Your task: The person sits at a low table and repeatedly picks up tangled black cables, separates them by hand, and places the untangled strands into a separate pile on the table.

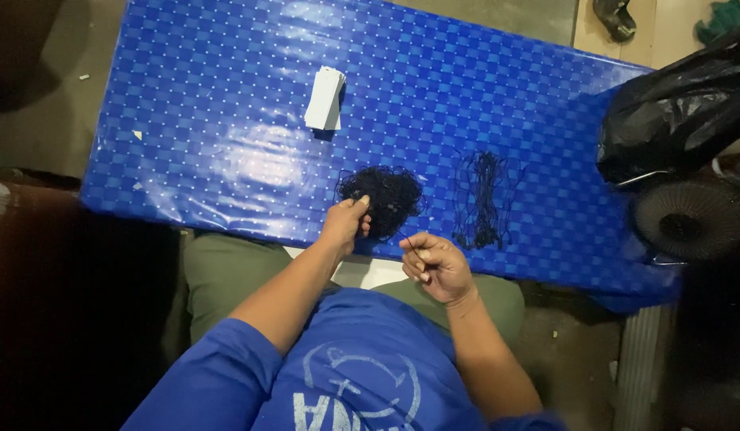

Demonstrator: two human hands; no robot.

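Blue checkered plastic sheeting covers a long table, seen from above by a seated person in a blue shirt and olive trousers. Near the table's front edge lies a tangled clump of black thread. The left hand reaches into the clump's near left side, fingers bunched together and pinching at the strands. The right hand is held just off the table's front edge, close to the clump, with thumb and forefinger pressed together on a thin dark strand that runs back toward the clump; the other fingers are curled in. To the right of the clump, a little apart from it, lies a looser, flatter bundle of black threads laid lengthwise. Farther back on the table sits a small stack of white cards. At the right end, beyond the table, are a black plastic bag and a round dark fan grille. Bare concrete floor shows around the table.
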